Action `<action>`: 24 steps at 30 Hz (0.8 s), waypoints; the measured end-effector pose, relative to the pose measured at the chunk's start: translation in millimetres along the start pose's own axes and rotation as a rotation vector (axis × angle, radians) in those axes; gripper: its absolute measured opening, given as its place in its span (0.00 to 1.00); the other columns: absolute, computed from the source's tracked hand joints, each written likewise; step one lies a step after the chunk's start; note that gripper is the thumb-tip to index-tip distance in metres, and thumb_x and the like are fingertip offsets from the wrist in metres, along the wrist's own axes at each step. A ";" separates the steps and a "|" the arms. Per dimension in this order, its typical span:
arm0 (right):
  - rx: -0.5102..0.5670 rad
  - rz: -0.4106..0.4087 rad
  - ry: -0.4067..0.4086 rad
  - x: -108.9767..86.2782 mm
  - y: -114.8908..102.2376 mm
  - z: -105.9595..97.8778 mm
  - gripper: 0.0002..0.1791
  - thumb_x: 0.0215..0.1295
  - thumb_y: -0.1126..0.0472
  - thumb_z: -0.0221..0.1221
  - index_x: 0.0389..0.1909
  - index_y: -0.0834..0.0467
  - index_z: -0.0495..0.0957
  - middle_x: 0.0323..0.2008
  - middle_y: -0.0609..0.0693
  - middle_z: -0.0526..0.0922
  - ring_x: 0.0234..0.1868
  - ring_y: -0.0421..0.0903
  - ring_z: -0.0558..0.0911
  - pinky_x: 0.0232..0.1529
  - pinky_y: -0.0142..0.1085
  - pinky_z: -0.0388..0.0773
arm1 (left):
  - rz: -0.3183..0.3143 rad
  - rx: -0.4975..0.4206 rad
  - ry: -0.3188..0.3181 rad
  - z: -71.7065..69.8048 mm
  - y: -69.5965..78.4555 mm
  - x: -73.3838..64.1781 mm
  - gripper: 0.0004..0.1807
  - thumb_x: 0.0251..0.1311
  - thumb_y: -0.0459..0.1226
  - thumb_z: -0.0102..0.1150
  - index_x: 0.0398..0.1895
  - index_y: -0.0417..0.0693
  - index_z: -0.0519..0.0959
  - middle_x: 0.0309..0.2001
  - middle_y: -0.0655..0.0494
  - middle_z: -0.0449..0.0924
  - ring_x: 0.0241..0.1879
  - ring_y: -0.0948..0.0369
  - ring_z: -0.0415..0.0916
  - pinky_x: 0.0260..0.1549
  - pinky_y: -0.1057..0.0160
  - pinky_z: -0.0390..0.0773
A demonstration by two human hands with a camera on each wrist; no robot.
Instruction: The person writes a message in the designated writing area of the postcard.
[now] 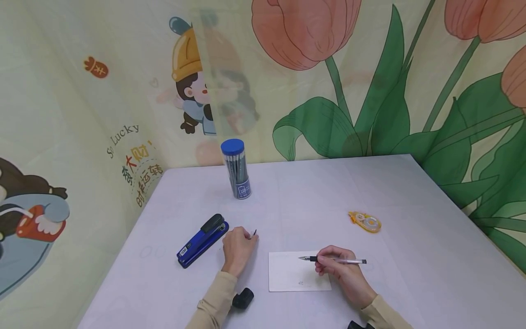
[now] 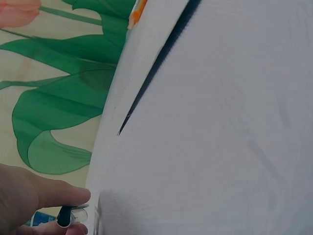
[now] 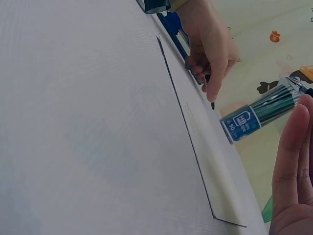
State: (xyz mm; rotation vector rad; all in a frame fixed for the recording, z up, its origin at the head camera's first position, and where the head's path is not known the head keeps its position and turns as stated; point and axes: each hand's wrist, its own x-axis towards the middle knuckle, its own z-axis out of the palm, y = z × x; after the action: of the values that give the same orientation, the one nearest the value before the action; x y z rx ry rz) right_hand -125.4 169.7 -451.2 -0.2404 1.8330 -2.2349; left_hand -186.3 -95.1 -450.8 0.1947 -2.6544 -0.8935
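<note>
In the head view, my right hand point(image 1: 344, 274) holds an uncapped gel pen point(image 1: 348, 261) with a black grip and clear barrel. The bare tip points left above a white card point(image 1: 283, 273), which bears a small faint mark low on its right part. Left of the card, my left hand point(image 1: 238, 251) pinches a small pen cap point(image 2: 68, 215) between thumb and fingers; the left wrist view shows its dark end and clear side. Beside the left hand lies a blue stapler point(image 1: 201, 242) with a black top.
A clear canister of pencils point(image 1: 237, 171) with a blue lid stands toward the back of the table. To the right lies a yellow correction tape point(image 1: 365, 221). A curtain printed with tulips point(image 1: 306, 32) hangs behind the white table point(image 1: 427, 256).
</note>
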 end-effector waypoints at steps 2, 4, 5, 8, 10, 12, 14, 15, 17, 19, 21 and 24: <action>0.000 -0.009 -0.006 -0.5 0.1 0.3 0.03 0.65 0.65 0.58 0.34 0.54 0.79 0.29 0.48 0.84 0.31 0.39 0.82 0.36 0.33 0.81 | 0.005 0.011 0.003 0.8 -0.3 0.5 0.12 0.44 0.36 0.74 0.17 0.40 0.80 0.20 0.48 0.80 0.21 0.54 0.76 0.24 0.58 0.73; 0.002 -0.017 -0.011 -1.0 0.2 0.5 0.03 0.65 0.65 0.58 0.34 0.54 0.79 0.29 0.48 0.84 0.31 0.39 0.82 0.36 0.33 0.80 | 0.003 0.023 -0.004 1.2 0.1 0.8 0.12 0.43 0.37 0.73 0.16 0.41 0.79 0.19 0.49 0.80 0.21 0.54 0.76 0.24 0.57 0.73; 0.004 -0.019 -0.013 -1.2 0.2 0.5 0.03 0.65 0.65 0.58 0.34 0.54 0.79 0.30 0.48 0.84 0.31 0.39 0.82 0.36 0.33 0.80 | -0.001 0.028 -0.010 1.4 0.4 0.9 0.12 0.43 0.37 0.73 0.15 0.41 0.79 0.19 0.49 0.79 0.21 0.54 0.75 0.23 0.57 0.73; 0.008 -0.017 -0.019 -1.8 0.2 0.3 0.03 0.65 0.65 0.58 0.34 0.54 0.79 0.30 0.48 0.84 0.31 0.39 0.82 0.36 0.33 0.80 | -0.017 0.042 -0.033 1.7 1.4 1.5 0.14 0.44 0.38 0.73 0.12 0.42 0.78 0.17 0.51 0.77 0.19 0.56 0.73 0.22 0.59 0.71; 0.010 -0.012 -0.021 -2.1 0.1 0.3 0.03 0.65 0.65 0.58 0.34 0.54 0.79 0.30 0.48 0.84 0.31 0.39 0.82 0.37 0.33 0.80 | -0.026 0.046 -0.046 1.9 1.8 1.6 0.15 0.44 0.37 0.73 0.11 0.42 0.77 0.16 0.52 0.76 0.18 0.57 0.71 0.21 0.61 0.69; 0.011 -0.005 -0.017 -2.2 -0.2 0.5 0.03 0.65 0.65 0.58 0.34 0.54 0.79 0.30 0.48 0.84 0.31 0.40 0.82 0.37 0.33 0.81 | -0.028 0.049 -0.050 2.2 2.2 1.4 0.15 0.44 0.37 0.73 0.11 0.42 0.77 0.16 0.52 0.75 0.18 0.58 0.70 0.20 0.62 0.69; 0.009 0.001 -0.010 -2.0 -0.7 0.9 0.03 0.65 0.65 0.58 0.34 0.54 0.79 0.30 0.49 0.84 0.31 0.40 0.82 0.37 0.33 0.81 | -0.026 0.054 -0.052 2.2 2.8 1.1 0.15 0.44 0.37 0.73 0.12 0.41 0.77 0.16 0.52 0.75 0.18 0.58 0.70 0.20 0.62 0.69; 0.008 0.003 -0.009 -1.8 -1.0 1.0 0.02 0.65 0.65 0.58 0.35 0.55 0.78 0.30 0.49 0.84 0.32 0.40 0.82 0.37 0.33 0.81 | -0.027 0.058 -0.053 2.1 3.1 0.8 0.15 0.44 0.37 0.73 0.12 0.41 0.76 0.16 0.52 0.74 0.18 0.58 0.70 0.21 0.62 0.69; 0.007 0.005 -0.006 -1.7 -1.4 1.3 0.02 0.65 0.64 0.58 0.35 0.55 0.78 0.30 0.49 0.84 0.32 0.40 0.82 0.37 0.34 0.81 | -0.026 0.062 -0.053 2.2 3.7 0.1 0.15 0.44 0.37 0.73 0.13 0.41 0.76 0.16 0.52 0.74 0.18 0.58 0.70 0.20 0.61 0.69; 0.007 0.004 -0.009 -1.9 -1.6 1.4 0.02 0.65 0.65 0.58 0.35 0.56 0.78 0.30 0.49 0.84 0.32 0.40 0.82 0.37 0.34 0.81 | -0.027 0.063 -0.056 2.1 4.3 -0.7 0.15 0.44 0.36 0.73 0.13 0.41 0.75 0.16 0.52 0.73 0.18 0.58 0.69 0.20 0.61 0.69; 0.006 0.000 -0.015 -2.2 -1.7 1.4 0.02 0.65 0.65 0.57 0.35 0.56 0.78 0.30 0.48 0.84 0.32 0.40 0.82 0.37 0.34 0.81 | -0.026 0.060 -0.056 2.1 4.6 -1.4 0.16 0.45 0.36 0.73 0.13 0.41 0.74 0.16 0.52 0.72 0.18 0.58 0.69 0.20 0.61 0.69; 0.003 -0.001 -0.016 -2.5 -2.1 1.6 0.02 0.65 0.65 0.57 0.35 0.55 0.78 0.30 0.48 0.84 0.32 0.40 0.82 0.37 0.34 0.81 | -0.019 0.059 -0.057 2.2 4.6 -1.5 0.15 0.45 0.35 0.72 0.13 0.41 0.74 0.15 0.52 0.72 0.17 0.58 0.69 0.19 0.62 0.68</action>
State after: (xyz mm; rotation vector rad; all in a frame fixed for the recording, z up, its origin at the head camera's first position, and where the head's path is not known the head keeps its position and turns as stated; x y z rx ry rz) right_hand -122.8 169.3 -448.8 -0.2576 1.8220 -2.2300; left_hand -185.7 -89.9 -450.1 0.2127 -2.7375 -0.8398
